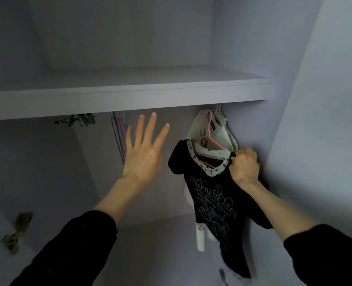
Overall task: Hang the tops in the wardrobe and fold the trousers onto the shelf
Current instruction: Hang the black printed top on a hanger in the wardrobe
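Observation:
A black top [210,201] with pale script lettering and a star-patterned collar hangs on a pink hanger [207,139] at the right end of the wardrobe. Behind it hangs a white garment [222,133]. My right hand [244,165] grips the black top at its right shoulder. My left hand [143,149] is raised to the left of the top with its fingers spread and straight, holding nothing. The rail itself is hidden under the shelf [127,93].
Several empty thin hangers [119,135] hang left of my left hand. Metal clips [78,120] sit under the shelf's front edge. The wardrobe's right wall [315,120] stands close beside the tops. A door hinge [18,230] shows at lower left.

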